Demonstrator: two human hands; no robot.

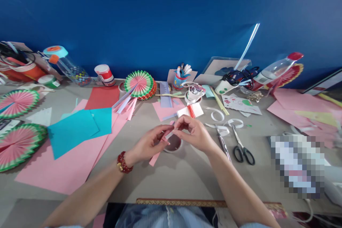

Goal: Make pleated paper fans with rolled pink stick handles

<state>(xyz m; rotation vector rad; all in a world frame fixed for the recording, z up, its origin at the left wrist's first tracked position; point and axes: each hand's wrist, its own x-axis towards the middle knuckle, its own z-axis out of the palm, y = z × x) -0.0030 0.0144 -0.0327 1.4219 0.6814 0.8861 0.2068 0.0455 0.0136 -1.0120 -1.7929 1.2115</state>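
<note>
My left hand (148, 144), with a red bead bracelet (124, 162) at its wrist, pinches a narrow pink paper strip (155, 159). My right hand (196, 133) has thumb and forefinger pinched at a small whitish piece (169, 135), perhaps tape, that lies against the strip. The fingertips of both hands almost meet. Below them on the table is a round roll (178, 148), likely tape, partly covered by the hands. Right of my right hand lie scissors (243, 153) with black handles and a pen-like tool (223, 143).
Pink sheets (64, 171) and blue sheets (72, 131) spread to the left, near pleated paper fans (21, 146). A pink-and-green fan (139, 84), a pen cup (180, 81) and a white cup (226, 86) stand along the blue wall. Curled white strips (217, 114) lie right of centre.
</note>
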